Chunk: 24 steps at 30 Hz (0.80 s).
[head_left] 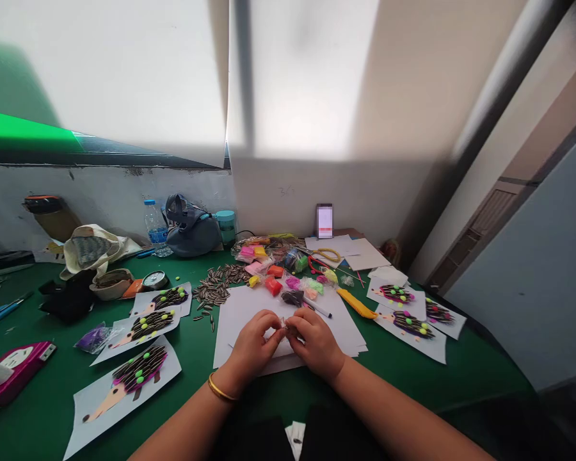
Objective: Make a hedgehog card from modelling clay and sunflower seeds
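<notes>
My left hand [256,346] and my right hand [315,340] meet over a stack of white paper [230,320] at the middle of the table. The fingers of both are pinched around something small and partly see-through, mostly hidden by the fingertips. A gold bangle [219,388] circles my left wrist. Just beyond the hands lie a dark clay packet [292,297], a marker [319,308] and bright clay packets, among them a red one [272,285]. Striped sunflower seeds [214,286] are heaped to the left of the paper.
Hedgehog pictures lie at left [129,384] and right [415,330]. A yellow cutter [356,303], scissors [327,255] and a propped phone [325,221] stand beyond. Bottle [156,230], bag [192,230] and jar [226,227] line the wall.
</notes>
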{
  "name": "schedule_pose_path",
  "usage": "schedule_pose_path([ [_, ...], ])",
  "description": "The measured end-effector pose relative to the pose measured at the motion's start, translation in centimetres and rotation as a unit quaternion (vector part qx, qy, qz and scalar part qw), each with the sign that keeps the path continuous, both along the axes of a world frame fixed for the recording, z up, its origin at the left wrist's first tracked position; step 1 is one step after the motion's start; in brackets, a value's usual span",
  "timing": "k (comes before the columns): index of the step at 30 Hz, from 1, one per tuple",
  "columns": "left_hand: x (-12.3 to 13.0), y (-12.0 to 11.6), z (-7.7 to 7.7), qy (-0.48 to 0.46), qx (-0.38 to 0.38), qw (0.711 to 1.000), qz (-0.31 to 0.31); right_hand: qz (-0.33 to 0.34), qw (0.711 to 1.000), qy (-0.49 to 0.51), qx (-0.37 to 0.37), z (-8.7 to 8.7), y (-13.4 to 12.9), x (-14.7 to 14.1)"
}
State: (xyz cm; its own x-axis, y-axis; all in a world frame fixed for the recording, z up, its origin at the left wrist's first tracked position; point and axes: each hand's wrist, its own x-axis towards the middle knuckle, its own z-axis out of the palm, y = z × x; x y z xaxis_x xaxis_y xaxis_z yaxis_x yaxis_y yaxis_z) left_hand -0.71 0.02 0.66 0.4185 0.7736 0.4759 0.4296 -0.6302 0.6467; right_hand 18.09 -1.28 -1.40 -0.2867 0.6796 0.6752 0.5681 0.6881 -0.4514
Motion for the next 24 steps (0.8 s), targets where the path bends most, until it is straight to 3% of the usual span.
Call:
schedule_pose_path([
  [24,0.01,0.09,0.08,-0.013,0.025,1.000,0.012,0.002,1.000,-0.012,-0.007,0.24,-0.08,-0.05],
])
